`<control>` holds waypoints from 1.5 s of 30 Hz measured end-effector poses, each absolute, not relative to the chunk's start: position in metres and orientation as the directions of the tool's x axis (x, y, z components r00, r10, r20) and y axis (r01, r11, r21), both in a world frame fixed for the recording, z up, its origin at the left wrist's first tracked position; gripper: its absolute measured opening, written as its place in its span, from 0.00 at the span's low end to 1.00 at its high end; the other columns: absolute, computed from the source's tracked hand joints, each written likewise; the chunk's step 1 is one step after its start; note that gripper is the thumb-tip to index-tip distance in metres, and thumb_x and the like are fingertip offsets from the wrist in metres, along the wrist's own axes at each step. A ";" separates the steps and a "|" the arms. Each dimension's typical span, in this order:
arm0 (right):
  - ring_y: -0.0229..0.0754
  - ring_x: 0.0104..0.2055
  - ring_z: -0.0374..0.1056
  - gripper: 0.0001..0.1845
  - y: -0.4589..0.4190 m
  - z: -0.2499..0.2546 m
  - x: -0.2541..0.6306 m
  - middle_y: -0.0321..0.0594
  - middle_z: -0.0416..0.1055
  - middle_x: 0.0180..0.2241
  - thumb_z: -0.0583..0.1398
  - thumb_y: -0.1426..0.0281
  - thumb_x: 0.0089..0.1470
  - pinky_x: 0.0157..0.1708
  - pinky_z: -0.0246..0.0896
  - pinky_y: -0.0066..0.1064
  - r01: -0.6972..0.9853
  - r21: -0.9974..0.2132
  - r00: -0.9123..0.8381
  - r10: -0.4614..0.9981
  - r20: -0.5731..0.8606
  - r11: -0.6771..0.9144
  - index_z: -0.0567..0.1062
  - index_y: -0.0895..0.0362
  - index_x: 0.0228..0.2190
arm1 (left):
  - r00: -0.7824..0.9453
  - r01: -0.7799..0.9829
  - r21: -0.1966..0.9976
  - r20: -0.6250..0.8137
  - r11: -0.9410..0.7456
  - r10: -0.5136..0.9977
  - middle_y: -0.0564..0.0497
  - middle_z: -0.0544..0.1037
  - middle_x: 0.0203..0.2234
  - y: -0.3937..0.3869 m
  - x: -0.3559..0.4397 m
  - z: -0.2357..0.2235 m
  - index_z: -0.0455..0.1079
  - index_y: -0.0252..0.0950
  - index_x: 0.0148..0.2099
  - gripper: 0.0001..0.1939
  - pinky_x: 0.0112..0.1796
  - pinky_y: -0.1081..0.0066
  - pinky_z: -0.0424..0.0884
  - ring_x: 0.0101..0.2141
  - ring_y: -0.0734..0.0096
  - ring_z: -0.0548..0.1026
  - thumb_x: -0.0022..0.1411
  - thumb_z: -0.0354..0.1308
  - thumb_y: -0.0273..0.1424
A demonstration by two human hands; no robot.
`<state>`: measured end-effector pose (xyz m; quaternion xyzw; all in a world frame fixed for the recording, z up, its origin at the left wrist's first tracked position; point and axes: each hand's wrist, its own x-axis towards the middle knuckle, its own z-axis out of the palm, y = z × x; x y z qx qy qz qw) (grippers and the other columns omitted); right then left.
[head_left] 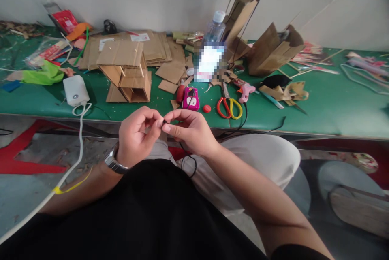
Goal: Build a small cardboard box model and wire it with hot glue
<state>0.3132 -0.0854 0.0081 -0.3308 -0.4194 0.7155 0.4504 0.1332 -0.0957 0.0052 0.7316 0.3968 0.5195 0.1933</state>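
My left hand and my right hand meet fingertip to fingertip above my lap, just in front of the bench edge. Between them they pinch a black cord; only a tiny dark bit of it shows there. A loop of thin black cord hangs below my right hand, and how it joins the pinched bit is hidden. Closest beyond my fingers lie a pink box with a white cartoon face, a red ball-like cap and scissors with red and yellow handles.
On the green bench stand a cardboard model, a clear bottle and a lit phone. A pink glue gun lies right of the scissors. A white device trails its cable across my left side.
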 end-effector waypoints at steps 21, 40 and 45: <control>0.30 0.24 0.59 0.22 -0.086 0.012 0.316 0.33 0.72 0.25 0.79 0.55 0.44 0.21 0.53 0.24 -0.302 -0.946 -0.293 0.956 -0.029 -0.121 0.82 0.59 0.33 | 0.020 0.355 0.721 0.631 -0.596 0.775 0.51 0.79 0.30 -0.099 0.136 0.014 0.76 0.37 0.42 0.04 0.31 0.71 0.73 0.30 0.73 0.76 0.71 0.60 0.29; 0.37 0.31 0.68 0.22 -0.086 0.011 0.318 0.38 0.75 0.29 0.77 0.52 0.47 0.25 0.61 0.25 -0.265 -0.961 -0.292 0.956 0.002 -0.079 0.84 0.58 0.33 | 0.173 0.547 0.422 0.788 -0.723 0.591 0.52 0.81 0.29 -0.097 0.133 0.014 0.77 0.40 0.43 0.05 0.30 0.69 0.77 0.28 0.71 0.78 0.65 0.66 0.26; 0.37 0.33 0.71 0.21 -0.085 0.009 0.318 0.39 0.79 0.31 0.78 0.54 0.47 0.33 0.68 0.28 -0.241 -0.970 -0.279 0.960 0.039 -0.031 0.84 0.58 0.32 | 0.209 0.561 0.367 0.804 -0.742 0.556 0.51 0.80 0.28 -0.094 0.130 0.014 0.77 0.39 0.42 0.06 0.33 0.67 0.78 0.29 0.69 0.78 0.64 0.65 0.24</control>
